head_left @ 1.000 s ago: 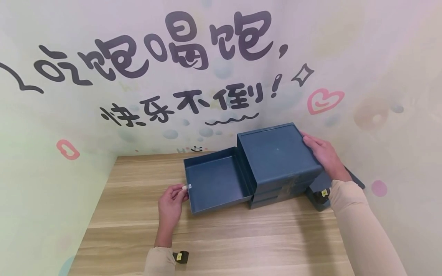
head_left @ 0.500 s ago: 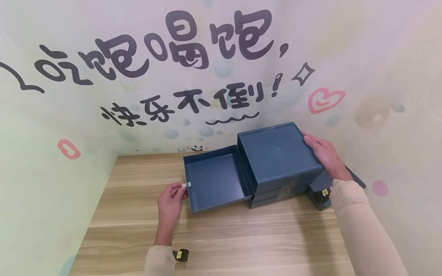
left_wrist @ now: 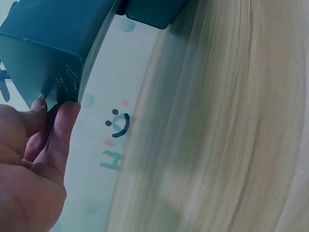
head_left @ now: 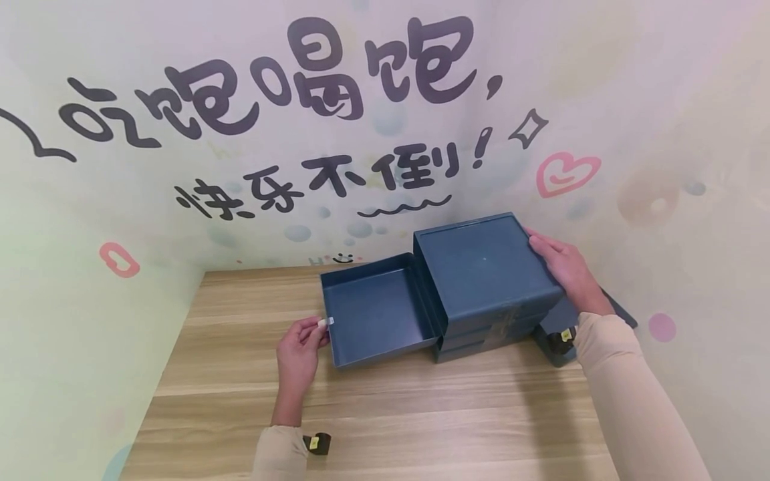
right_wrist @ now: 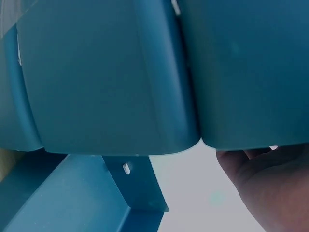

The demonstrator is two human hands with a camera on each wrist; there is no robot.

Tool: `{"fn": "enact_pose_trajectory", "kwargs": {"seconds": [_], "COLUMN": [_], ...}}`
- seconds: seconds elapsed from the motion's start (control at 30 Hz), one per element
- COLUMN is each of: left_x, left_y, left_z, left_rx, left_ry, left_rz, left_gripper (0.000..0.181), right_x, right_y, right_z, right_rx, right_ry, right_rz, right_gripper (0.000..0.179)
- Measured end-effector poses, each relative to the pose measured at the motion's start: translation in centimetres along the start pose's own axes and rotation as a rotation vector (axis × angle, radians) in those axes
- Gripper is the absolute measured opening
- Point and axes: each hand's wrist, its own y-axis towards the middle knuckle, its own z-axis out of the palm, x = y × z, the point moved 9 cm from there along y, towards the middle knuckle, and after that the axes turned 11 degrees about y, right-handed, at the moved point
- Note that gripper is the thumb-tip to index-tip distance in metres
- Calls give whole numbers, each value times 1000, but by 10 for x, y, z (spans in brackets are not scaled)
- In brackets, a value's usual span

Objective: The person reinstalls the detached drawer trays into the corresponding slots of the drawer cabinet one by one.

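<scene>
A blue drawer juts leftward from the upper part of a blue stacked drawer cabinet. My left hand pinches the outer edge of this drawer between thumb and fingers, beside a small white tag. In the left wrist view, the thumb lies against the scratched end of the drawer and the fingers are at its corner. On the cabinet's right side, my right hand grips the upper edge with the thumb on top. Its fingers are mostly hidden behind the edge in the right wrist view.
Low at the cabinet's right, another blue drawer or tray sticks out, partly behind the right forearm. The wooden table meets the printed wall behind. Black wrist cameras sit at both wrists.
The drawer's outer end and my left hand have shifted very slightly up and to the right in the head view. My right hand and the cabinet look unmoved.
</scene>
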Motion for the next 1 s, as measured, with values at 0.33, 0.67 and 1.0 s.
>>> {"fn": "enact_pose_trajectory", "kwargs": {"seconds": [0.33, 0.67, 1.0], "left_x": [3, 1, -1], "left_y": [2, 3, 4], "left_z": [1, -1, -4], "left_rx": [18, -8, -10], "left_ry": [30, 15, 18], "left_rz": [-20, -1, -12], "left_gripper": [20, 20, 20], "right_x": [1, 0, -1], "right_y": [-1, -2, 0], "right_z": [0, 1, 0], "right_rx": [4, 6, 0], "right_ry": [11, 2, -6], "right_rz": [1, 13, 8], "right_gripper": [70, 71, 71]}}
